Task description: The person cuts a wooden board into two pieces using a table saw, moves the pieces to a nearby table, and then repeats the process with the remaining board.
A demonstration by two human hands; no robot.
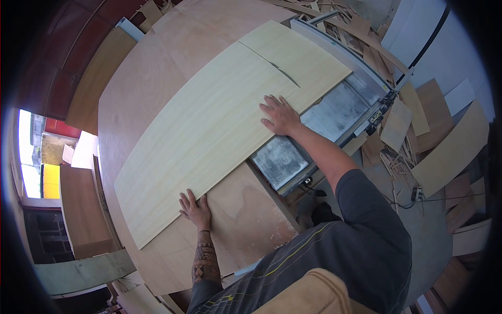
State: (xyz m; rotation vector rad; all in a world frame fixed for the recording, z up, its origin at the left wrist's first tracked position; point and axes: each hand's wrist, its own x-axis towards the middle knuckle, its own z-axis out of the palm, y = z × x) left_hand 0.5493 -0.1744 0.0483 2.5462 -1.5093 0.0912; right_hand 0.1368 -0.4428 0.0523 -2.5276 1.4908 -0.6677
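Note:
A long, pale plywood panel (209,120) lies flat across the table saw. My left hand (196,210) rests at the panel's near edge, its fingers spread over the rim. Farther right, my right hand (281,116) presses flat on the same edge with its fingers apart. Beyond that hand a narrow slit (261,56) runs in from the far edge of the panel and ends short of the near one; a thin dark sliver shows in it. The panel's right end lies beside the saw's metal fence (342,55).
Under the panel are the saw's grey metal top (334,116) and a wooden tabletop (246,201) around it. A rail with a black clamp (374,116) runs along the front right. Offcuts (400,162) litter the floor at right. Boards (86,209) lean at left.

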